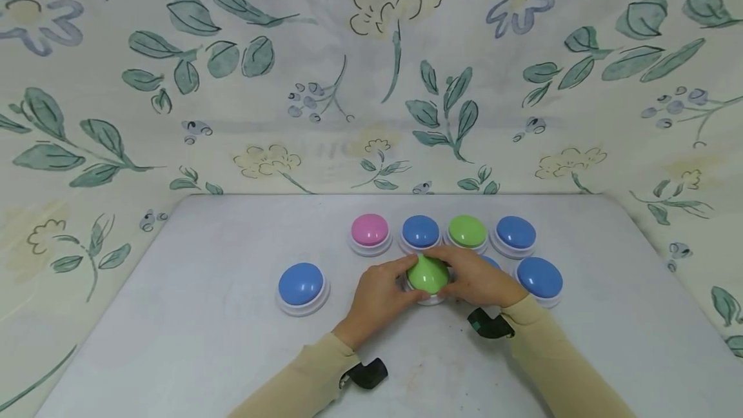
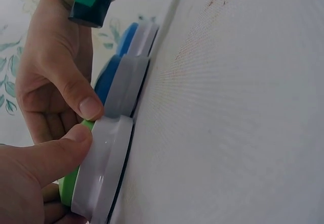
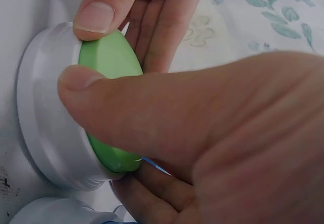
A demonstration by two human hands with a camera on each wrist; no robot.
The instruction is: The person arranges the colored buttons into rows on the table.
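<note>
A round push button with a green dome (image 1: 428, 275) on a white base (image 3: 58, 118) rests on the table, between both hands. From its left side my left hand (image 1: 378, 295) grips it, thumb at the near edge and fingers at the far edge. My right hand (image 1: 483, 277) grips the same button from the right, its thumb (image 3: 83, 82) lying along the dome's edge where it meets the base. In the left wrist view the two thumbs are close together on the near side. A blue button (image 1: 491, 262) is mostly hidden behind the right hand.
Behind the hands a row holds a pink button (image 1: 369, 231), a blue button (image 1: 420, 232), a green button (image 1: 467, 231) and another blue button (image 1: 516, 233). One blue button (image 1: 540, 278) stands right of the right hand; a separate blue button (image 1: 300, 284) stands far left. Floral cloth (image 1: 325, 134) surrounds the table.
</note>
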